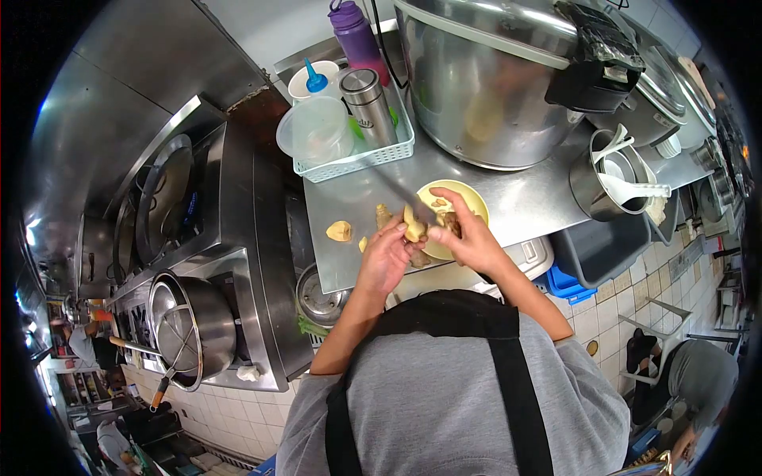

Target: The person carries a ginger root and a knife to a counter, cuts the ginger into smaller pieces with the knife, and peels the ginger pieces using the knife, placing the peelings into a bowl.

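Observation:
My left hand point(385, 255) is closed around a partly peeled piece of ginger point(413, 229), over the front of the steel counter. My right hand point(471, 240) grips a knife point(401, 190); its blade is blurred and points up and to the left, close to the ginger. The handle is hidden by my fingers. Beneath my hands is a yellow bowl point(478, 198) with brown scraps in it. A peeled ginger chunk point(339, 231) lies on the counter to the left, and another ginger piece point(382, 214) lies just beyond my left hand.
A pale plastic basket point(357, 163) holds a steel flask point(367, 103) and tubs. Behind stands a large steel cooker point(492, 87). To the right are a pot of utensils point(591, 178) and a grey bin point(601, 246). A stove with a pot point(214, 337) is left; a person sits lower right.

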{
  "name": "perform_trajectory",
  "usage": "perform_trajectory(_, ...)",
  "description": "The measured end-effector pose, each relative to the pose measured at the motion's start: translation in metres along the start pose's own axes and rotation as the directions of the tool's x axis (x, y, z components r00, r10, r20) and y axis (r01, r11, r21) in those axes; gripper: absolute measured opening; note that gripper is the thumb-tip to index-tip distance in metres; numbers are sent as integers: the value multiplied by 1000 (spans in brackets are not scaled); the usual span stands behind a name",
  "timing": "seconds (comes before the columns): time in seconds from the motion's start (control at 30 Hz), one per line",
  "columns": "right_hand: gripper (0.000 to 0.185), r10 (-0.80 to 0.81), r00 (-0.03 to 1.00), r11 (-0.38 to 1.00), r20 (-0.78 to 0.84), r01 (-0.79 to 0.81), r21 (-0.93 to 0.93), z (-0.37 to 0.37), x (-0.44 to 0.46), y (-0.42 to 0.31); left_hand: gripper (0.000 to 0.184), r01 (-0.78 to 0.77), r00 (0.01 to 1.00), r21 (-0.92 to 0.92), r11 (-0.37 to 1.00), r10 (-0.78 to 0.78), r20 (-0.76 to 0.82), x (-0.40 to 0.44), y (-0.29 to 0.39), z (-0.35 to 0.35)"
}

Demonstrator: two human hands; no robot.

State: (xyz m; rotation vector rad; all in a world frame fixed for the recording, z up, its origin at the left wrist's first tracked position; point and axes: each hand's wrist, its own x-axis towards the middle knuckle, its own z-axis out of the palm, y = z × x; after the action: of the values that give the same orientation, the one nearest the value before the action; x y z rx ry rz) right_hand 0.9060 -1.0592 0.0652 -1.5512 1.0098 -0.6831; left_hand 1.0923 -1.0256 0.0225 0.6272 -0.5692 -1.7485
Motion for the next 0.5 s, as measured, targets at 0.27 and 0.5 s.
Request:
perform_trajectory(0.27, 92, -80, 988, 958, 134, 113, -264, 5, -5, -6, 49, 48, 993, 35, 998, -44, -112, -1, 1, -10)
perform_trajectory(0.5, 88, -47, 992, 964, 121, 77, -255, 6, -2, -7, 41, -6, 990, 151, 989, 26, -136, -3, -4, -13)
